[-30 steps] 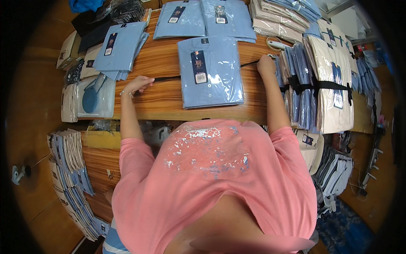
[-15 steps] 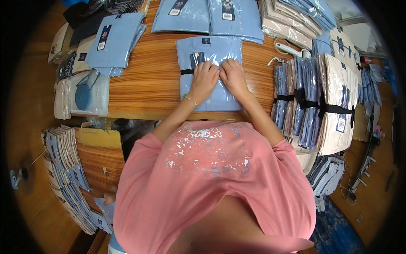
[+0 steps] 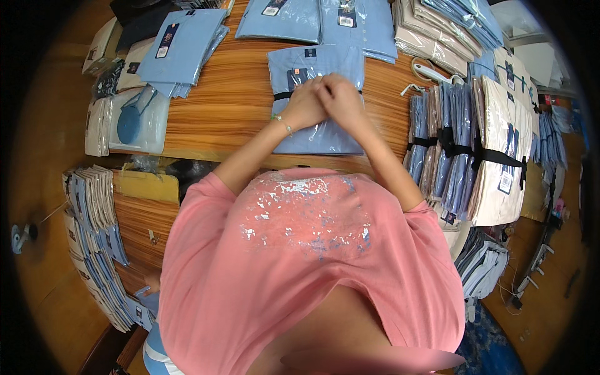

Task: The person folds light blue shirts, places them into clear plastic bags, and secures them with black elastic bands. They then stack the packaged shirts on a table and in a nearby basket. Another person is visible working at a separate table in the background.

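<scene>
In front of me on the wooden table lies a stack of folded blue shirts point(image 3: 337, 140) in clear plastic, with a dark label near the top. A black strap point(image 3: 282, 95) runs across the stack and passes under my hands. Over its middle, my left hand point(image 3: 308, 103) rests with its fingers closed at the strap. My right hand point(image 3: 340, 97) is closed too, its fingers bent over the left fingertips. The pinched piece of strap is hidden between them.
Bagged blue shirts point(image 3: 178, 50) lie at the far left, beside a clear container point(image 3: 155, 128). More blue shirts point(image 3: 281, 22) lie beyond my stack. At right stand strapped bundles of shirts point(image 3: 500, 144) and a white-handled tool point(image 3: 434, 74). Another person's hand point(image 3: 152, 281) shows at lower left.
My hands have drawn together, and the right fingers now overlap the left ones. The whole view has shifted slightly.
</scene>
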`<control>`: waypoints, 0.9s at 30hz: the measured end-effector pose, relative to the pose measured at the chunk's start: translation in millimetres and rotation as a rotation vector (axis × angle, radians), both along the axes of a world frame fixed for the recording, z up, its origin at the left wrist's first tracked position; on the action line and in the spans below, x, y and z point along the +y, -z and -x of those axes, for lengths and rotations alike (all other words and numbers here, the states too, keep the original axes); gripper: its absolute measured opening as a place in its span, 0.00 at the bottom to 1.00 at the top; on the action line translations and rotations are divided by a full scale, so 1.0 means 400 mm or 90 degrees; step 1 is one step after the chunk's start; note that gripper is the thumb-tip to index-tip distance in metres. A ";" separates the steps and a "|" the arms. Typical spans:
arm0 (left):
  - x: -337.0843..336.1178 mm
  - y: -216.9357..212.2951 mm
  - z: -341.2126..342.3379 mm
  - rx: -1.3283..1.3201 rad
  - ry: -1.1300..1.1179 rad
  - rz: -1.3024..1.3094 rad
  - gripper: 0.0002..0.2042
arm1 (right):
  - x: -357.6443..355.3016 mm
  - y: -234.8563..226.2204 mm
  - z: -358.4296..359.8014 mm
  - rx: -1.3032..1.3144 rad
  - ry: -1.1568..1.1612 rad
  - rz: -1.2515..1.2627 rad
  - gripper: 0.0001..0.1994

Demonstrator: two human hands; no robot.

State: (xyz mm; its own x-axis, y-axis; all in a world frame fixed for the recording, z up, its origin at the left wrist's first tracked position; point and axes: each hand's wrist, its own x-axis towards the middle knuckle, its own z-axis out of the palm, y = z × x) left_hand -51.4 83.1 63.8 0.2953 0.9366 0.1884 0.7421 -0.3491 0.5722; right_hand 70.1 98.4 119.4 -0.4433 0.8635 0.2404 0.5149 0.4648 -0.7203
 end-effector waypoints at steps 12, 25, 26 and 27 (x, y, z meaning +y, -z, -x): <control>-0.049 0.015 -0.058 -0.061 -0.155 -0.136 0.09 | 0.041 0.089 -0.092 0.089 0.057 0.133 0.12; -0.083 -0.032 -0.070 0.060 -0.136 -0.172 0.24 | 0.041 0.158 -0.093 0.351 0.102 0.402 0.07; -0.075 -0.017 -0.065 0.065 -0.142 -0.169 0.24 | 0.054 0.137 -0.095 0.342 0.086 0.413 0.07; -0.068 -0.009 -0.075 0.063 -0.135 -0.164 0.24 | 0.063 0.120 -0.116 0.334 0.084 0.423 0.07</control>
